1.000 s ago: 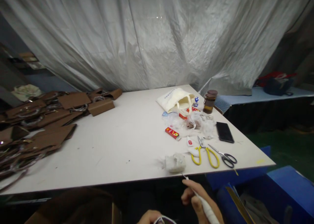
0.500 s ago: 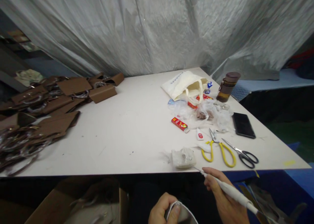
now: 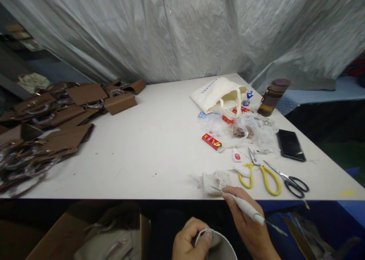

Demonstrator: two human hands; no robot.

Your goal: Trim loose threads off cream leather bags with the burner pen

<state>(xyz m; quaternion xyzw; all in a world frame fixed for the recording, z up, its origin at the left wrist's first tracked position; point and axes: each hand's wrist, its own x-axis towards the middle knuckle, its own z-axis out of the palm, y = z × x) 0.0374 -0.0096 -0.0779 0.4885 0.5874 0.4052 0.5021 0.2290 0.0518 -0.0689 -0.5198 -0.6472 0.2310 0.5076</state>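
Observation:
My right hand is closed around the white, wrapped handle of an awl-like tool. A thin metal tip points left from its front, and another thin metal part sticks out at the back. That tip lies over the front of a whitish block at the table's front edge; whether it touches cannot be told. Below the edge, my left hand pinches a curved, grey-lined piece with a white rim, thumb on the inside. The frame's bottom cuts off the rest of this piece.
Yellow-handled scissors, black-handled scissors, a small white tube and a red box lie nearby. Behind are a phone, bottle and cream tote bag. Brown bags pile left; a carton stands below.
My right hand has moved up and left, bringing the tool's tip across the whitish block. My left hand keeps its pinch on the white-rimmed piece, more of which shows. The view has shifted slightly.

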